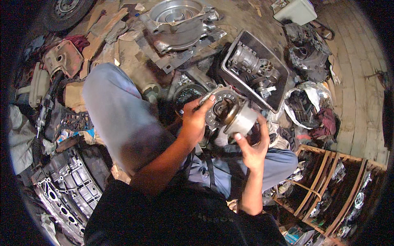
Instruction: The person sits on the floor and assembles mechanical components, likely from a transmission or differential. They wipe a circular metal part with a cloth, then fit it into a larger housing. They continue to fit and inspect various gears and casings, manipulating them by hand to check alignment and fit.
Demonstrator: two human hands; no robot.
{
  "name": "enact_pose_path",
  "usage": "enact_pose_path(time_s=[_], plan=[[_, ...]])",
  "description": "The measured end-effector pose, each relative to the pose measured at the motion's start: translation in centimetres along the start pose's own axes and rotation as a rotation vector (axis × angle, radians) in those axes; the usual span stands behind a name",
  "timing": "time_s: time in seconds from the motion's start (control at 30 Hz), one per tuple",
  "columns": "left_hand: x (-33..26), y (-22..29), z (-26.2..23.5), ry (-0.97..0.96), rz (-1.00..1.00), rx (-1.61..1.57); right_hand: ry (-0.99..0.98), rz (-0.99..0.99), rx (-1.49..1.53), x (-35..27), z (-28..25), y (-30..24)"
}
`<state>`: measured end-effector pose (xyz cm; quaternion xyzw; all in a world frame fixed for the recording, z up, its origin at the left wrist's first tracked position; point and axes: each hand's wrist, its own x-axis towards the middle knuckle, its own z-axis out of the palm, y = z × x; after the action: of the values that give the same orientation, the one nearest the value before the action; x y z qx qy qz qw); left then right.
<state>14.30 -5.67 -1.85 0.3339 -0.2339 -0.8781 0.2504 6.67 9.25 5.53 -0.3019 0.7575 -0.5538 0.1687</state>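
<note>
**Both hands up on a round metal part, over a floor thick with gearbox pieces**

Starting at the far left: a ribbed aluminium casing point(65, 188) lies flat on the floor beside the person's raised knee point(115, 110), out of reach and plainly parked, not in play. Beyond the knee, a big round housing point(176, 20) sits face-up on scraps of cardboard, likely to keep it off the dirt.

Now the middle, where it all happens. The left hand point(195, 121) is closed on the rim of a perforated metal disc assembly point(223, 108), fingertips curled over the top edge, thumb behind. That reads as a bracing grip, holding the piece tilted toward the face so its centre can be looked into. The right hand point(254, 145) comes up from below, palm under a pale cylindrical drum point(242, 121) that projects from the disc, fingers wrapped round its side. So the part sits between the two hands, lifted clear of the lap, touching both.

Just behind it, a black tray point(279, 96) holds a splined shaft and other loose pieces together, near the hands. Further right, a wooden rack point(328, 184) carries more parts.
</note>
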Motion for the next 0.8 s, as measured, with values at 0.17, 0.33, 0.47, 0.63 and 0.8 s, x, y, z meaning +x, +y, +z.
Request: enact_pose_path(time_s=[0.17,0.33,0.47,0.63,0.8], plan=[[-0.7,-0.1,0.3,-0.025,0.099,0.121,-0.061,-0.142,-0.357,0.3,0.6,-1.1],[-0.7,-0.2,0.3,-0.11,0.119,0.152,-0.078,-0.196,-0.462,0.4,1.1,-1.7],[-0.5,-0.5,0.0,-0.123,0.078,0.132,-0.095,-0.245,-0.554,0.2,1.4,-1.9],[-0.4,-0.7,-0.1,-0.119,0.057,0.103,-0.147,-0.261,-0.586,-0.1,1.4,-1.8],[-0.7,-0.6,0.1,-0.194,0.217,0.292,-0.108,-0.289,-0.558,-1.0,1.2,-1.5]])
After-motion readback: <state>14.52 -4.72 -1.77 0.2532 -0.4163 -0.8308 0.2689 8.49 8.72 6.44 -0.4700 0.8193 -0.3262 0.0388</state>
